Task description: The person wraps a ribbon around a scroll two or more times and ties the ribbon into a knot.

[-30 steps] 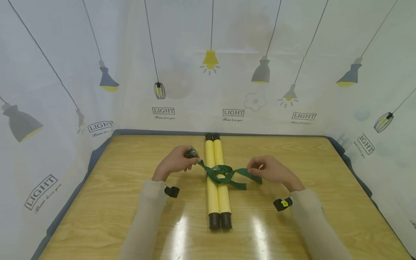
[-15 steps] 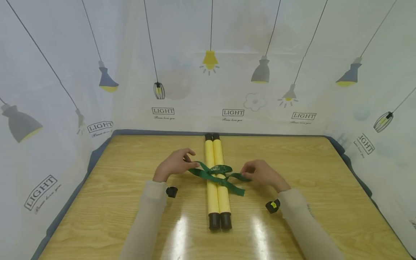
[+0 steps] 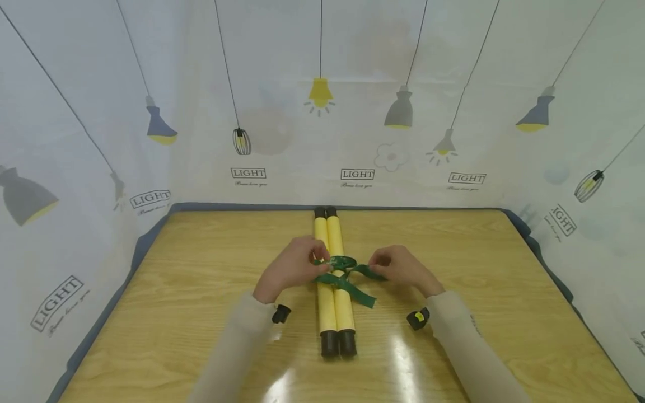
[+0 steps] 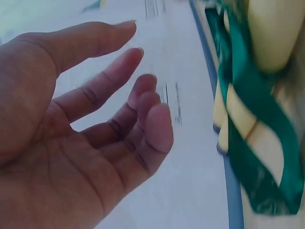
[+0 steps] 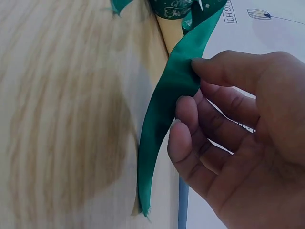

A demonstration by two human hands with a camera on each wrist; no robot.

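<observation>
Two yellow rods with black end caps lie side by side on the table, pointing away from me. A green ribbon with pale print crosses over their middle, looped and loosely crossed there. My right hand pinches one ribbon tail between thumb and fingers; in the right wrist view, the frayed end of the ribbon hangs below the grip. By the left rod is my left hand, its thumb and fingers apart in the left wrist view, with the ribbon loop beside it.
The wooden table ends at a white curtain printed with lamps, which rises at the back and both sides. Black cameras are strapped at the left wrist and the right wrist.
My left hand has let the ribbon tail go and moved right, close to the crossing over the rods. My right hand has shifted slightly left, still pinching its tail.
</observation>
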